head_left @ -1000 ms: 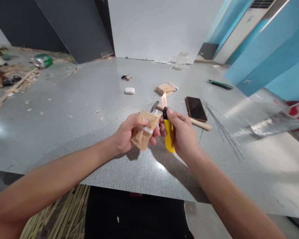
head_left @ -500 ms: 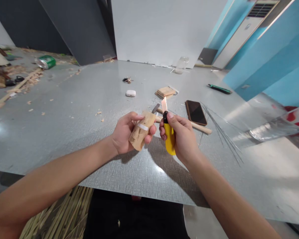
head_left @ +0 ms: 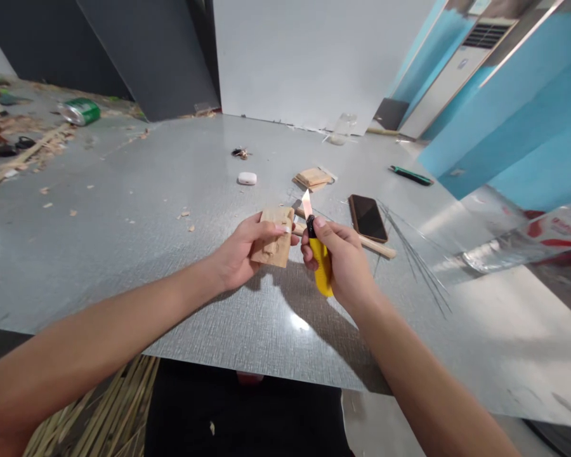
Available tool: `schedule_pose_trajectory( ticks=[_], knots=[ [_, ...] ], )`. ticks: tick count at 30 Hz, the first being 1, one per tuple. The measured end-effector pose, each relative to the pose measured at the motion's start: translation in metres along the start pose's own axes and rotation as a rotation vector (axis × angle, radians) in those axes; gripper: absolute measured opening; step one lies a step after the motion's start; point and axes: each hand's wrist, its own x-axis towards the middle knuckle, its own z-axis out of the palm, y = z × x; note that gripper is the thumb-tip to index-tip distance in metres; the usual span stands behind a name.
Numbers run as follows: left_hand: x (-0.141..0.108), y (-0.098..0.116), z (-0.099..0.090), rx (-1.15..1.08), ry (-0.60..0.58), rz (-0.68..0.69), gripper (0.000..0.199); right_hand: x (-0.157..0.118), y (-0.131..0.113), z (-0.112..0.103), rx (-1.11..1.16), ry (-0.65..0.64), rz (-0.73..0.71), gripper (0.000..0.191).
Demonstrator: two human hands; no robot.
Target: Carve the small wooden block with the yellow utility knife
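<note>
My left hand point(head_left: 242, 251) grips a small pale wooden block point(head_left: 276, 247) with a rough, carved face, the thumb pressed across it. A white strip shows near the thumb's tip. In my right hand point(head_left: 343, 254) is a yellow utility knife point(head_left: 321, 270), held upright with its blade out and pointing away from me. The blade stands just right of the block, apart from it. Behind both hands lie wooden sticks point(head_left: 378, 246), partly hidden by my fingers, and a small stack of flat wood pieces point(head_left: 313, 178).
A phone point(head_left: 368, 218), thin metal rods point(head_left: 421, 266) and a green-black cutter point(head_left: 412, 176) lie to the right, near a plastic bottle point(head_left: 514, 244). A white case point(head_left: 247, 178), keys point(head_left: 240, 153) and a glass jar point(head_left: 343, 129) sit farther back. A green can point(head_left: 80, 111) lies among shavings at left.
My left hand has turned the wooden block, so its broad rough face now shows and the thumb lies over it. The knife stays in my right hand. The view has shifted slightly.
</note>
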Motion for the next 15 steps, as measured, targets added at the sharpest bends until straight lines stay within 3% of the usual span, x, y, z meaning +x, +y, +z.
schedule_pose_trajectory(
  ticks=[8, 15],
  knots=[
    [0.0011, 0.0016, 0.0024, 0.050, 0.066, -0.016, 0.037, 0.0055, 0.0027, -0.0064, -0.071, 0.056, -0.093, 0.049],
    [-0.0018, 0.0019, 0.0039, 0.158, -0.024, 0.048, 0.051, 0.0082, 0.0051, -0.0076, -0.073, -0.147, 0.104, 0.047]
  ],
)
